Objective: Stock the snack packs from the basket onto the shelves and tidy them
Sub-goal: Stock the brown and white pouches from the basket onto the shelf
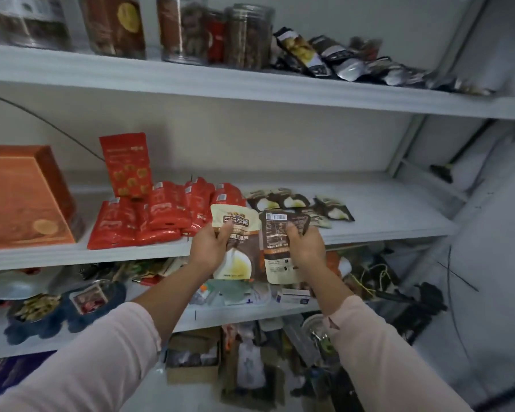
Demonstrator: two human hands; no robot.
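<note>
My left hand (pixel 210 243) grips a cream and brown snack pack (pixel 235 263) with its front showing. My right hand (pixel 305 245) grips a second brown pack (pixel 275 233), back side with a barcode toward me. Both packs hang in front of the middle shelf's front edge (pixel 384 234). Behind them on that shelf lie several matching brown packs (pixel 298 202) in a loose row. Several red packs (pixel 161 215) lie to their left. No basket shows in this view.
An orange box (pixel 24 197) stands at the middle shelf's left end, with a tall red pouch (pixel 127 165) upright behind the red packs. The top shelf (pixel 191 81) holds jars and dark packs (pixel 339 59). Lower shelves carry bowls and clutter.
</note>
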